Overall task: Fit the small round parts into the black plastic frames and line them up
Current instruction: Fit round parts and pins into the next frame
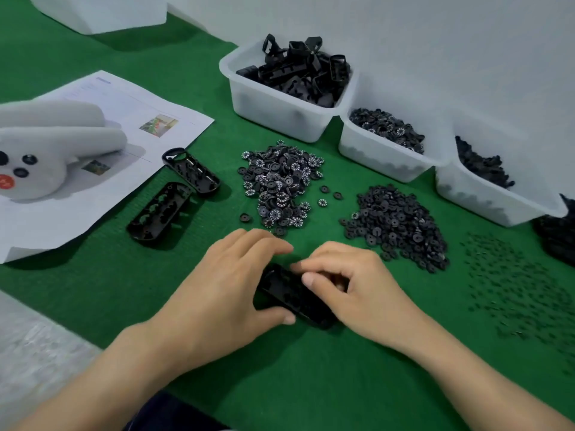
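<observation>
While gripped by left hand and right hand, glossy black oblong frame, scalloped cutouts inside

3 loose frames, 3 bins, 3 full-view piles sm. parts, 2 hands, 1 sheet.

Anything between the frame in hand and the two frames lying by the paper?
Nothing visible. Both the left hand and right hand grip the frame; only bare green mat separates it from the two frames. The pile of round parts sits clear, farther back.
</observation>
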A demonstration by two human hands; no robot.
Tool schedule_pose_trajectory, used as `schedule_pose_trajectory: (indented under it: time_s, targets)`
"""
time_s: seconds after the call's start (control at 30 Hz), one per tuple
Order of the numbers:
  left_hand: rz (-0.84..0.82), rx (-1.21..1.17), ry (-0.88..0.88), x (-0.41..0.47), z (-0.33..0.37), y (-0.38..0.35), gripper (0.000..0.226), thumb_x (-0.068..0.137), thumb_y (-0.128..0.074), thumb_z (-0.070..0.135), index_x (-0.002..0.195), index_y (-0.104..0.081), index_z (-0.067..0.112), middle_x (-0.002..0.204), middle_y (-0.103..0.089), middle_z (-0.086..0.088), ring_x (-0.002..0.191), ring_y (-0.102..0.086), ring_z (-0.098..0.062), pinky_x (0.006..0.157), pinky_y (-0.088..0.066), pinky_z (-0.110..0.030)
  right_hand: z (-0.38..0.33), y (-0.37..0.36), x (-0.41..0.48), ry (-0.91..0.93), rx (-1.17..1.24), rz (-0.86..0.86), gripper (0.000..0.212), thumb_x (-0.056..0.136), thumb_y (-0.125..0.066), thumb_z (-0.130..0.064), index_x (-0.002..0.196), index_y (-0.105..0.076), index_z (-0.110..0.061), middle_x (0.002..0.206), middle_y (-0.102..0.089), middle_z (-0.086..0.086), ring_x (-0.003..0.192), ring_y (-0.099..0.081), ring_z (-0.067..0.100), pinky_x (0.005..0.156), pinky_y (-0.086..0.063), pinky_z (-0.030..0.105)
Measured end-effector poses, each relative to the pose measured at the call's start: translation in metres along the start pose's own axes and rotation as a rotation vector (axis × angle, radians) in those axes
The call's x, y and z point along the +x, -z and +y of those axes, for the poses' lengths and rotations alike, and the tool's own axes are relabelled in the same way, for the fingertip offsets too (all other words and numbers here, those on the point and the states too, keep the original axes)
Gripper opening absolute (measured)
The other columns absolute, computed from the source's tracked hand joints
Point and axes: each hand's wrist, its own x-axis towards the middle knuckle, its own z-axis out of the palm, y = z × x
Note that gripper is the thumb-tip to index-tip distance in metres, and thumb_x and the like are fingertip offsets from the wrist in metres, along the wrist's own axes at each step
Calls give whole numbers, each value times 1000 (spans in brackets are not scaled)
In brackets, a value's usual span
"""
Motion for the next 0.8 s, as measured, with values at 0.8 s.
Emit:
schedule_pose_trajectory:
  time_s: [0.8]
  targets:
    - [-47, 65, 250, 88, -31, 16, 93, 68, -76, 41, 141, -25, 17, 127, -37, -5, 97, -47, -18, 83, -33, -22, 19, 43, 113, -218, -507, -232, 38, 74, -75, -12, 111, -66, -10, 105, -67, 1, 85, -58, 11, 81, -44, 22]
